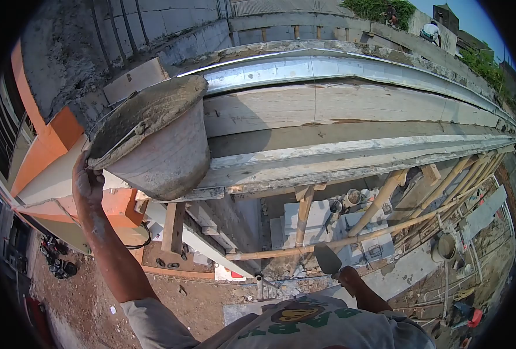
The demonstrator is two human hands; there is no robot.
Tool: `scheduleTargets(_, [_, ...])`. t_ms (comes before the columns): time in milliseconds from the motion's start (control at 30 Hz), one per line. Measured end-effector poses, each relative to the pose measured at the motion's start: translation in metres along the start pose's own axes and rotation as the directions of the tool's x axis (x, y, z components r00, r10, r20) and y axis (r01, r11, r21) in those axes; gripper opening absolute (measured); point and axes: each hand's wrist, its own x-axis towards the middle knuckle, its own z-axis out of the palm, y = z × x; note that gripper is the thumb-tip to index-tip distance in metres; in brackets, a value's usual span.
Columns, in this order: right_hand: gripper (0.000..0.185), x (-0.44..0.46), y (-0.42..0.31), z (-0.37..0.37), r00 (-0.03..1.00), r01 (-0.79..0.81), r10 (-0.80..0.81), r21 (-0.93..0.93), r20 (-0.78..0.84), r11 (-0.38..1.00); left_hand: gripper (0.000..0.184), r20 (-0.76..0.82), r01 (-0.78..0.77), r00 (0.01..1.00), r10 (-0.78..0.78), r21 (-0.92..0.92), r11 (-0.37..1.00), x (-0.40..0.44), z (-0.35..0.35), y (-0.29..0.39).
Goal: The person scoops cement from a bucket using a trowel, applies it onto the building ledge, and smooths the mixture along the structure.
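Note:
My left hand (87, 177) is closed on the rim of a mortar-crusted bucket (167, 152). The bucket tilts on the ledge at the left, its mouth turned up and toward the left, with wet-looking grey mortar coating its inside. Low on the right, my right hand (349, 278) grips the handle of a trowel (327, 258). Its blade points up and to the left, away from the bucket. Beside the bucket, a long concrete ledge with a channel (327, 135) runs off to the right.
Bamboo poles (374, 202) prop the ledge from below, and one long bamboo rail (351, 239) crosses in front of me. The ground lies far beneath, with another bucket (444, 247) at lower right. A person (430, 32) crouches on the far wall.

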Motion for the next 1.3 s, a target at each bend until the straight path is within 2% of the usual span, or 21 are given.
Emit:
scheduleTargets(100, [0.039, -0.006, -0.016, -0.014, 0.985, -0.166, 0.162, 0.062, 0.064, 0.984, 0.011, 0.053, 0.07, 0.996, -0.067, -0.046, 0.997, -0.003, 0.003, 0.004])
scheduleTargets(133, [0.04, -0.014, -0.034, -0.026, 0.944, -0.314, 0.298, 0.11, 0.14, 0.943, 0.011, 0.07, 0.086, 0.994, -0.081, -0.066, 0.994, -0.004, 0.005, 0.005])
scheduleTargets(267, [0.035, -0.021, -0.006, -0.012, 0.936, -0.352, 0.343, 0.181, 0.082, 0.918, 0.011, 0.131, 0.095, 0.989, -0.074, -0.157, 0.983, -0.011, 0.009, 0.001])
scheduleTargets(333, [0.036, -0.005, 0.061, 0.027, 0.991, -0.125, 0.128, 0.08, -0.032, 0.989, 0.011, 0.132, 0.08, 0.99, -0.056, -0.179, 0.981, -0.012, 0.007, 0.0])
scheduleTargets(400, [0.034, -0.001, 0.072, 0.033, 0.991, -0.131, 0.132, 0.053, -0.025, 0.99, 0.01, 0.107, 0.058, 0.993, -0.039, -0.179, 0.982, -0.014, 0.002, -0.002])
scheduleTargets(467, [0.032, -0.011, 0.037, 0.009, 0.93, -0.364, 0.355, 0.094, 0.098, 0.927, 0.009, 0.077, 0.017, 0.997, -0.001, -0.205, 0.979, -0.024, 0.003, -0.003])
scheduleTargets(567, [0.03, -0.04, -0.015, -0.028, 0.903, -0.429, 0.412, 0.229, 0.12, 0.874, 0.008, 0.019, -0.041, 0.999, 0.046, -0.21, 0.977, -0.044, 0.015, 0.002])
scheduleTargets(667, [0.03, -0.035, -0.015, -0.035, 0.867, -0.494, 0.486, 0.33, 0.111, 0.805, 0.008, -0.021, -0.097, 0.995, 0.094, -0.22, 0.971, -0.064, 0.021, 0.004])
scheduleTargets(800, [0.031, -0.035, -0.012, -0.05, 0.912, -0.409, 0.406, 0.229, 0.061, 0.883, 0.009, -0.045, -0.087, 0.996, 0.078, -0.241, 0.967, -0.075, 0.02, 0.005])
scheduleTargets(900, [0.035, -0.013, 0.01, -0.04, 0.943, -0.333, 0.33, 0.086, 0.046, 0.939, 0.011, 0.03, -0.077, 0.996, 0.09, -0.296, 0.952, -0.082, 0.017, 0.004])
scheduleTargets(1000, [0.037, -0.005, 0.018, -0.027, 0.96, -0.277, 0.275, 0.021, 0.055, 0.961, 0.021, -0.005, -0.149, 0.988, 0.153, -0.283, 0.948, -0.095, 0.021, 0.008])
scheduleTargets(1067, [0.037, -0.016, 0.004, -0.025, 0.963, -0.271, 0.27, 0.076, 0.021, 0.96, 0.032, 0.067, -0.139, 0.984, 0.167, -0.308, 0.941, -0.093, 0.026, 0.007])
scheduleTargets(1100, [0.036, -0.008, 0.019, -0.008, 0.97, -0.241, 0.241, 0.039, 0.006, 0.97, 0.035, 0.164, -0.094, 0.974, 0.158, -0.341, 0.935, -0.082, 0.017, 0.007])
scheduleTargets(1133, [0.035, -0.002, 0.033, 0.007, 0.977, -0.213, 0.213, 0.003, -0.008, 0.977, 0.036, 0.144, -0.096, 0.978, 0.148, -0.319, 0.943, -0.08, 0.019, 0.008])
scheduleTargets(1167, [0.034, -0.009, 0.037, 0.012, 0.982, -0.188, 0.188, -0.002, -0.013, 0.982, 0.028, 0.229, -0.091, 0.958, 0.174, -0.331, 0.939, -0.084, 0.027, 0.01])
scheduleTargets(1233, [0.034, -0.025, 0.02, 0.006, 0.993, -0.117, 0.117, -0.021, -0.019, 0.993, 0.033, 0.31, -0.132, 0.913, 0.267, -0.394, 0.91, -0.066, 0.017, 0.002])
scheduleTargets(1267, [0.033, -0.036, 0.019, 0.003, 0.999, -0.022, 0.019, -0.089, -0.039, 0.996, 0.036, 0.282, -0.194, 0.906, 0.314, -0.384, 0.903, -0.072, 0.028, 0.0])
scheduleTargets(1300, [0.031, -0.048, 0.018, 0.001, 0.996, 0.069, -0.078, -0.163, -0.049, 0.984, 0.036, 0.228, -0.21, 0.93, 0.287, -0.311, 0.927, -0.081, 0.04, 0.003])
